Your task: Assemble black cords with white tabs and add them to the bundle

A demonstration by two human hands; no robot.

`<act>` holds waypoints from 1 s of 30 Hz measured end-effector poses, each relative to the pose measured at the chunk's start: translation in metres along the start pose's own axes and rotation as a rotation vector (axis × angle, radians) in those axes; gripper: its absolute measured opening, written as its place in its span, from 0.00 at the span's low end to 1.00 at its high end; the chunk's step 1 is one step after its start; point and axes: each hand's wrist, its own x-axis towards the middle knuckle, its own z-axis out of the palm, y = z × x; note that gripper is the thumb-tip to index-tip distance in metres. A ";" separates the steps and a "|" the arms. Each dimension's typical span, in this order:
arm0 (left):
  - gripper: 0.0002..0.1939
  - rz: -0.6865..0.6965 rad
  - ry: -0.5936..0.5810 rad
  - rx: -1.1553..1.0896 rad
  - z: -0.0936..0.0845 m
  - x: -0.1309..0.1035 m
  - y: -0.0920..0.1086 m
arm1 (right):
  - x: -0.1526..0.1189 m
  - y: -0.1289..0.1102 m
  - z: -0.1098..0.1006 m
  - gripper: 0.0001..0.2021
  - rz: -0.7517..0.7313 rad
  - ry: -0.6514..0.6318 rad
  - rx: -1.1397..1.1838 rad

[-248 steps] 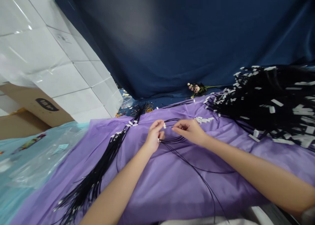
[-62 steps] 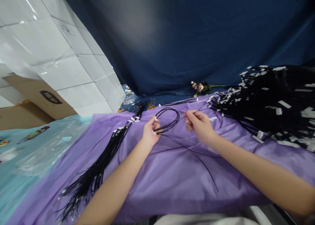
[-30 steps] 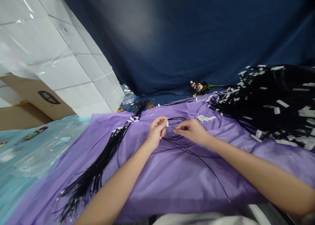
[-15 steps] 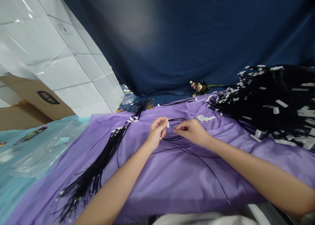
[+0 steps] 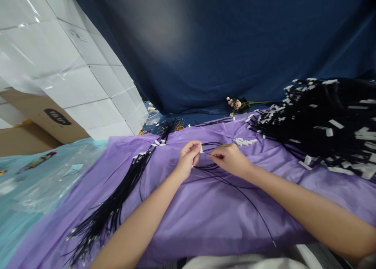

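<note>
My left hand (image 5: 189,157) pinches a small white connector (image 5: 201,148) at the ends of some black wires. My right hand (image 5: 229,157), its fingers closed, grips a thin black wire just right of that connector. Looped black wires (image 5: 210,166) hang between both hands over the purple cloth (image 5: 211,218), and one long strand trails toward the front edge. A long bundle of black wires (image 5: 126,186) with white connectors lies left of my left hand. Several loose white connectors (image 5: 244,142) lie beyond my right hand.
A large heap of black wires with white ends (image 5: 331,124) fills the right side. Small flowers (image 5: 236,103) lie by the dark blue curtain (image 5: 220,45). White boxes (image 5: 85,84), a cardboard box (image 5: 58,118) and a clear plastic bag (image 5: 53,186) are at left.
My right hand has shifted slightly to the right and down, leaving a little more wire showing between it and the connector. My left hand has barely moved.
</note>
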 end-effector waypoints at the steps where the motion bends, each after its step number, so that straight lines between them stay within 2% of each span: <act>1: 0.13 0.001 -0.001 0.016 0.000 0.000 0.000 | -0.001 0.000 0.000 0.13 -0.031 -0.004 -0.038; 10: 0.13 -0.052 0.052 0.091 0.003 -0.001 -0.001 | -0.006 -0.004 -0.003 0.11 -0.118 -0.092 -0.456; 14: 0.13 -0.071 0.073 0.135 0.004 -0.002 -0.002 | -0.008 -0.006 -0.003 0.11 -0.203 -0.122 -0.581; 23: 0.15 -0.069 0.065 0.156 0.002 -0.001 -0.004 | -0.014 -0.011 0.003 0.10 -0.317 0.020 -0.702; 30: 0.14 -0.039 0.062 0.136 0.003 -0.003 -0.002 | -0.015 -0.014 0.005 0.09 -0.301 0.075 -0.702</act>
